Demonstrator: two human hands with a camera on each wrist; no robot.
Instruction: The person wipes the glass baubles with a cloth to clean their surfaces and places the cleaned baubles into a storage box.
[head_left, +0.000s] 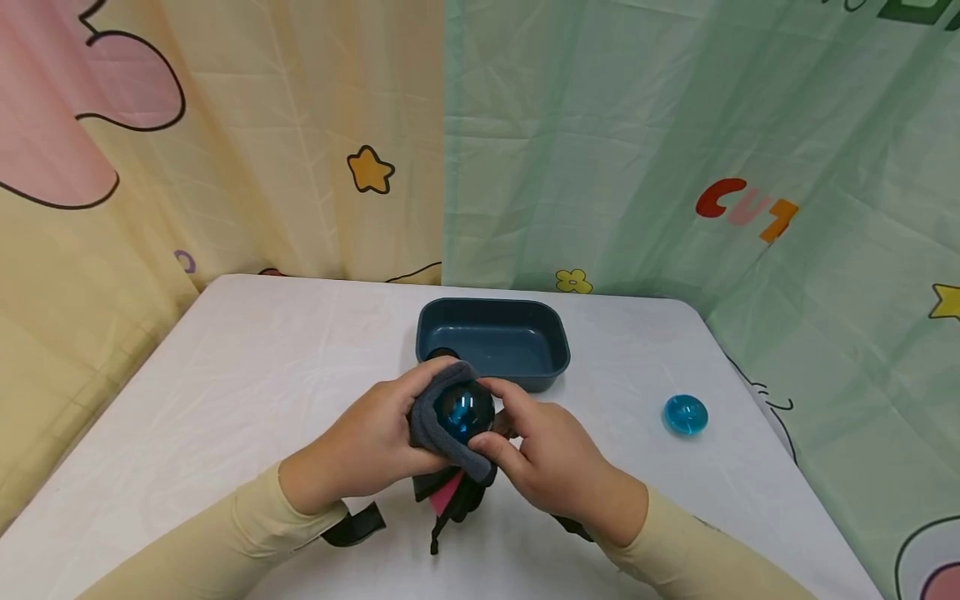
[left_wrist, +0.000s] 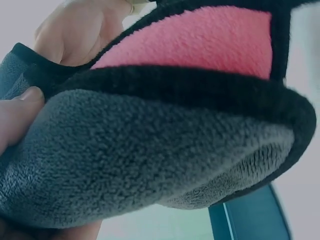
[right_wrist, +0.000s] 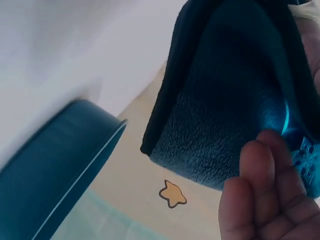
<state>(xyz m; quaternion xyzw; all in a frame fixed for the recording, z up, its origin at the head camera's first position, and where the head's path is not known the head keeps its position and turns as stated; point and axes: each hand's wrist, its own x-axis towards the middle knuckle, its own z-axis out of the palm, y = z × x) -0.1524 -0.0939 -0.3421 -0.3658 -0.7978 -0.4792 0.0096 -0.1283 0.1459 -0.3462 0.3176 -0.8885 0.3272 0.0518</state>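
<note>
My left hand grips a grey cloth with black edging, wrapped partway round a shiny, see-through blue ball. My right hand pinches the ball's right side between thumb and fingers. Below the hands hangs a pink part of the cloth bundle and a short black cord. In the left wrist view the folded cloth fills the middle, its pink face showing above. Right-hand fingers are by the cloth in the right wrist view, beside a snowflake pattern on the ball.
A dark blue rectangular bin stands just beyond the hands on the white table. Off to the right lies a clear light-blue rounded piece. Printed curtains hang behind the table. A black strap end sticks out at the left wrist.
</note>
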